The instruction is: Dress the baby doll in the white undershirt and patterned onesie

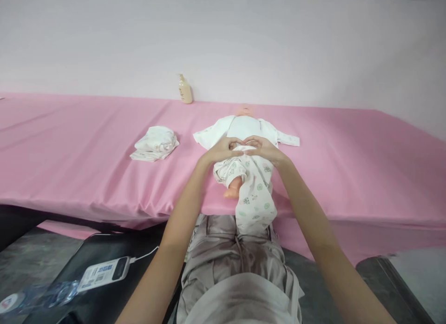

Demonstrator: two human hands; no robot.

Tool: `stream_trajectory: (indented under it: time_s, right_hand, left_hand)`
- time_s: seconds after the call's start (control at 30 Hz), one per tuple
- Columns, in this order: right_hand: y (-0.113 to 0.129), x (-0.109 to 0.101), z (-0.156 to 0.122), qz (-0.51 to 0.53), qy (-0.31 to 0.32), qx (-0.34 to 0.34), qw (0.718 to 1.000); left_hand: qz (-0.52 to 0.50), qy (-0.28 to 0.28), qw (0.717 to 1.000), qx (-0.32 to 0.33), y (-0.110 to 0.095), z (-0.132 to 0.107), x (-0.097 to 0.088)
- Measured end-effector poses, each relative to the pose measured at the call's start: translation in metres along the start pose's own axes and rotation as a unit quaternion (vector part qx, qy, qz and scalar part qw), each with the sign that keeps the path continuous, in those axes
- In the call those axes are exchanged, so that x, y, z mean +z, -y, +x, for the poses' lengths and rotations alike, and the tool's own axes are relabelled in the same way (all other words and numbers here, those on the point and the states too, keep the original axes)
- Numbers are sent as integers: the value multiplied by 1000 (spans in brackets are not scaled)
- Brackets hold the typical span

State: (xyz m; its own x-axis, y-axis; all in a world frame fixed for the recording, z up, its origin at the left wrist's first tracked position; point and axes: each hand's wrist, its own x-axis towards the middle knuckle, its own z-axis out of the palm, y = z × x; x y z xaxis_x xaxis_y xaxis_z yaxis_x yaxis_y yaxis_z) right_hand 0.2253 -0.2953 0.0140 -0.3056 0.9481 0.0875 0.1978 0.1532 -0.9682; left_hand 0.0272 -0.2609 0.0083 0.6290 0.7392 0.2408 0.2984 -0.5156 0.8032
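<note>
A baby doll [234, 188] lies on its back on the pink-covered table, one bare foot showing. It wears a white long-sleeved top [244, 126], its sleeves spread to both sides. Printed baby pants [257, 194] cover its lower body. One leg is bunched up above the foot; the other hangs past the table edge with no foot showing. At the waist, my left hand [225, 149] and my right hand [263, 149] meet with curved fingers, thumbs and forefingers nearly touching. Both seem closed on the pants' waistband, though the fingertips' grip is partly hidden.
Folded white cloths [155, 143] lie left on the pink sheet [87, 161]. A cream pump bottle [186, 90] stands by the wall. Lower left, a black seat [139, 242] holds a white power bank or phone [102, 273] with a cable and a water bottle [45, 296].
</note>
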Motion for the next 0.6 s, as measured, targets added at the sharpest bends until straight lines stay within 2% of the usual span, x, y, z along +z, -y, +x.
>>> stream_trajectory:
  time_s: [0.13,0.23,0.3,0.4,0.47,0.53,0.6]
  right_hand:
    - [7,-14,-10,-51,59,38,996]
    - [6,-26,-16,-34,118,44,991]
    - [3,-29,-17,21,105,13,994]
    - [-3,-23,-11,114,18,-36,993]
    - [-5,-16,-8,139,-24,-39,989]
    - [-5,-12,-7,130,-29,-21,991]
    - [-3,-11,-9,96,20,5,995]
  left_hand:
    - [-55,-10,998,-13,6,4,-4]
    - [-146,-54,988,-15,5,6,-1]
    - [-222,-97,970,-25,4,7,4]
    - [-301,-133,944,-35,4,9,13]
    - [-315,-141,938,-35,6,10,18]
    - [-306,-154,939,-39,9,11,20]
    - [-272,-172,946,-46,11,13,21]
